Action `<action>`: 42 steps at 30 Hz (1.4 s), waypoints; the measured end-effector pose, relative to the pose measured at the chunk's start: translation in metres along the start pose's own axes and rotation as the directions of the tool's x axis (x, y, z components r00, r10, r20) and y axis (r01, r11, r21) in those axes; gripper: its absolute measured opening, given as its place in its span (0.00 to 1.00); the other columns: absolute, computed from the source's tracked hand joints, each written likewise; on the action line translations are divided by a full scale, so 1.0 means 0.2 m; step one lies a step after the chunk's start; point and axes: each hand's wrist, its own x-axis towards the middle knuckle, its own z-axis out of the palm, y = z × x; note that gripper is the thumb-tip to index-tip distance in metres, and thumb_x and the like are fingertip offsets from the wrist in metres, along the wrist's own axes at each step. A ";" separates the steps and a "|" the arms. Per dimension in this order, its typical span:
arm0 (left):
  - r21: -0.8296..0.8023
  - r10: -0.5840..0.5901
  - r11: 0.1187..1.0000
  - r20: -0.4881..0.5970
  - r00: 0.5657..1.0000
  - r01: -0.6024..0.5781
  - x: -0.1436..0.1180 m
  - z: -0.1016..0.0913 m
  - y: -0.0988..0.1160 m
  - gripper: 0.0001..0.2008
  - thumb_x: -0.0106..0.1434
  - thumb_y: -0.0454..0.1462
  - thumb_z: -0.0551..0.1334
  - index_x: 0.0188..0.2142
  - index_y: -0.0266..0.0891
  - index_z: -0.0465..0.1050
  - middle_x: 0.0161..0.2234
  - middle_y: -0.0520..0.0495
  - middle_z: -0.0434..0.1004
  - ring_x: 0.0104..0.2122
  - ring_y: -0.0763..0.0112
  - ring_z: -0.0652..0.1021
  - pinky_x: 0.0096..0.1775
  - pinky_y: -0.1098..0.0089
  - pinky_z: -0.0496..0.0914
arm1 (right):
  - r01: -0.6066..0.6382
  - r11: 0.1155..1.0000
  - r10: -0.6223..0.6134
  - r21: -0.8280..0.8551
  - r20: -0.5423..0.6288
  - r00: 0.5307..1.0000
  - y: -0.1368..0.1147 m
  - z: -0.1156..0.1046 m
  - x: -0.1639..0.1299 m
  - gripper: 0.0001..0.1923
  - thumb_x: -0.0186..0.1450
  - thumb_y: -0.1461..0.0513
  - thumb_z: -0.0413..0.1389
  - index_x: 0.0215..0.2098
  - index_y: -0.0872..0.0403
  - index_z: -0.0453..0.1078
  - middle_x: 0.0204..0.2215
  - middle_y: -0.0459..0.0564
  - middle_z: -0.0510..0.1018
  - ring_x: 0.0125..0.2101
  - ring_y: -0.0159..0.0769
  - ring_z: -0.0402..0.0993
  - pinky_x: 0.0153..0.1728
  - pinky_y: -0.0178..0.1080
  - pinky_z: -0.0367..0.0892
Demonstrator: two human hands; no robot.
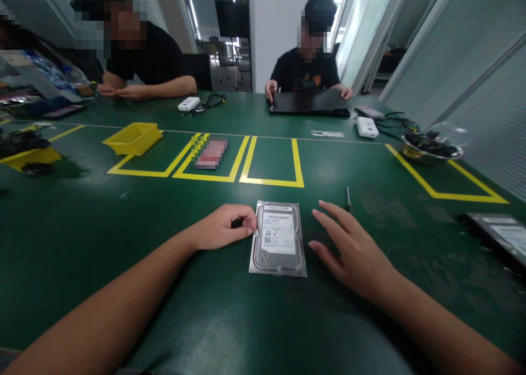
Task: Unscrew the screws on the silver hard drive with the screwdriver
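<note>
A silver hard drive [279, 238] with a white printed label lies flat on the green table in front of me. My left hand [228, 227] is at its left edge, with the thumb and curled fingers closed against that side. To the right of the drive, my right hand [349, 249] is open, fingers apart and pointing toward it without touching. Just past my right fingers lies a slim metal tool [348, 198], perhaps a screwdriver, partly hidden by the hand.
Yellow tape outlines [271, 183] mark the table. Beyond are a yellow bin [133, 138], a blurred pinkish item [211, 154] and a metal bowl [431, 149] of dark parts. Another drive [501, 238] sits far right. Across the table, one person holds a black panel [310, 102]; another sits left.
</note>
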 end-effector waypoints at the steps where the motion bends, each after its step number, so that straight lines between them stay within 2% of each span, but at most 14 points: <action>1: -0.003 -0.002 1.000 0.001 1.000 0.002 0.00 0.00 0.00 0.05 0.67 0.35 0.60 0.36 0.35 0.72 0.34 0.49 0.74 0.34 0.72 0.72 0.38 0.71 0.66 | 0.013 0.998 -0.014 0.059 0.011 1.000 -0.02 0.00 -0.01 0.29 0.70 0.56 0.53 0.64 0.63 0.59 0.64 0.67 0.61 0.64 0.51 0.60 0.60 0.52 0.67; 6: -0.013 -0.008 1.000 -0.012 1.000 0.008 0.00 0.00 0.00 0.05 0.67 0.36 0.60 0.37 0.35 0.72 0.34 0.49 0.74 0.35 0.72 0.72 0.39 0.71 0.66 | 0.009 0.975 -0.035 0.220 0.112 0.993 -0.07 0.01 -0.03 0.39 0.70 0.52 0.52 0.71 0.61 0.44 0.71 0.65 0.46 0.71 0.49 0.44 0.66 0.53 0.57; 11: -0.081 -0.021 0.997 -0.041 0.999 0.018 0.00 -0.01 -0.01 0.06 0.66 0.36 0.61 0.36 0.35 0.71 0.34 0.50 0.73 0.35 0.72 0.72 0.40 0.71 0.66 | 0.040 0.964 -0.087 0.263 0.168 0.982 -0.08 0.04 -0.03 0.43 0.69 0.49 0.52 0.72 0.59 0.39 0.72 0.64 0.43 0.71 0.51 0.40 0.65 0.56 0.56; 17: -0.103 -0.054 0.994 -0.071 0.996 0.046 0.00 -0.02 -0.02 0.06 0.65 0.36 0.61 0.36 0.34 0.71 0.33 0.50 0.72 0.34 0.73 0.70 0.38 0.71 0.64 | 0.123 0.969 -0.166 0.215 0.194 0.967 -0.09 0.05 -0.03 0.41 0.69 0.48 0.52 0.72 0.58 0.44 0.72 0.65 0.44 0.71 0.55 0.38 0.64 0.60 0.57; 27: -0.080 -0.064 0.995 -0.085 0.994 0.057 0.01 0.01 -0.03 0.05 0.66 0.37 0.61 0.36 0.35 0.71 0.33 0.50 0.73 0.34 0.72 0.72 0.38 0.71 0.65 | 0.152 0.964 -0.198 0.219 0.207 0.958 -0.08 0.04 -0.02 0.38 0.69 0.49 0.52 0.71 0.58 0.50 0.70 0.66 0.49 0.71 0.55 0.39 0.63 0.59 0.59; 31: -0.065 -0.098 0.994 -0.153 0.983 0.089 0.01 0.04 -0.01 0.05 0.66 0.37 0.60 0.37 0.36 0.71 0.33 0.50 0.74 0.34 0.71 0.73 0.38 0.71 0.66 | 0.176 0.964 -0.212 0.199 0.181 0.960 -0.07 0.02 -0.02 0.37 0.69 0.49 0.52 0.69 0.59 0.53 0.69 0.65 0.52 0.71 0.55 0.42 0.63 0.59 0.61; 34: -0.048 -0.113 0.993 -0.199 0.973 0.106 0.02 0.05 0.01 0.04 0.65 0.36 0.60 0.36 0.36 0.71 0.33 0.50 0.74 0.33 0.71 0.73 0.37 0.71 0.66 | 0.193 0.974 -0.210 0.118 0.145 0.967 -0.04 -0.01 0.01 0.35 0.69 0.50 0.52 0.68 0.59 0.56 0.69 0.64 0.56 0.70 0.55 0.45 0.63 0.58 0.61; 36: -0.030 -0.115 0.993 -0.207 0.972 0.111 0.03 0.06 0.02 0.04 0.65 0.35 0.59 0.36 0.37 0.71 0.33 0.51 0.74 0.33 0.71 0.73 0.37 0.71 0.66 | 0.154 0.988 -0.155 0.015 0.121 0.981 0.00 -0.06 0.02 0.33 0.70 0.50 0.51 0.67 0.59 0.58 0.68 0.64 0.58 0.69 0.55 0.48 0.63 0.58 0.61; 38: -0.010 -0.111 0.994 -0.212 0.971 0.112 0.03 0.05 0.02 0.04 0.65 0.35 0.59 0.36 0.37 0.72 0.33 0.51 0.74 0.33 0.72 0.73 0.36 0.71 0.65 | 0.020 0.990 -0.002 -0.139 0.131 0.991 0.08 -0.13 0.02 0.31 0.70 0.49 0.49 0.65 0.58 0.61 0.66 0.63 0.61 0.67 0.53 0.55 0.63 0.56 0.60; 39: -0.001 -0.108 0.994 -0.214 0.971 0.110 0.03 0.05 0.02 0.04 0.65 0.35 0.59 0.36 0.37 0.72 0.32 0.51 0.74 0.32 0.72 0.72 0.36 0.71 0.65 | -0.081 0.967 0.122 -0.241 0.158 0.980 0.13 -0.16 0.01 0.31 0.70 0.48 0.47 0.65 0.58 0.61 0.65 0.61 0.63 0.66 0.51 0.58 0.64 0.53 0.61; 40: 0.006 -0.106 0.994 -0.218 0.970 0.110 0.03 0.05 0.02 0.04 0.65 0.35 0.59 0.36 0.37 0.72 0.32 0.51 0.74 0.32 0.72 0.72 0.35 0.71 0.65 | -0.174 0.916 0.264 -0.361 0.216 0.940 0.19 -0.20 -0.01 0.31 0.71 0.48 0.46 0.65 0.56 0.61 0.64 0.58 0.65 0.65 0.49 0.60 0.63 0.50 0.62; 42: 0.013 -0.103 0.994 -0.220 0.970 0.108 0.03 0.05 0.02 0.04 0.65 0.35 0.59 0.36 0.37 0.72 0.32 0.51 0.74 0.32 0.72 0.72 0.35 0.72 0.65 | -0.278 0.847 0.410 -0.454 0.223 0.885 0.33 -0.28 -0.08 0.28 0.70 0.52 0.46 0.61 0.60 0.66 0.57 0.63 0.73 0.55 0.54 0.72 0.55 0.53 0.69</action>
